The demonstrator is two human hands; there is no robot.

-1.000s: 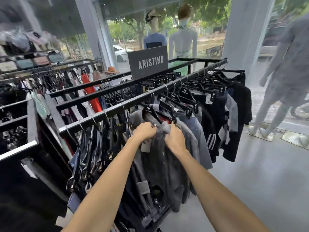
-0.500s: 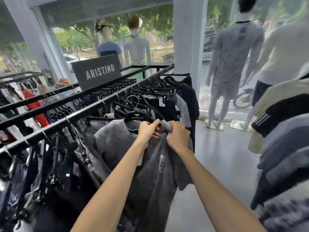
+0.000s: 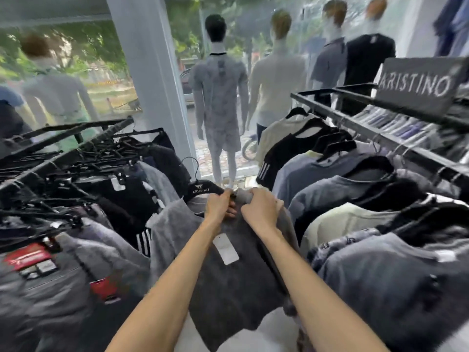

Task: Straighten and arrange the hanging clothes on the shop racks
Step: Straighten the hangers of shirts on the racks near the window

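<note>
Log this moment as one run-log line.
left hand: grips grey shirt at hanger | right hand: grips shirt shoulder | hanger: on no rail | position: between left rack and right rack

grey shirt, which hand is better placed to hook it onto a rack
Left, probably. The left hand grips the black hanger close to its hook, so it can steer the hook onto a bar. The right hand only bunches the shoulder of the grey shirt.
</note>
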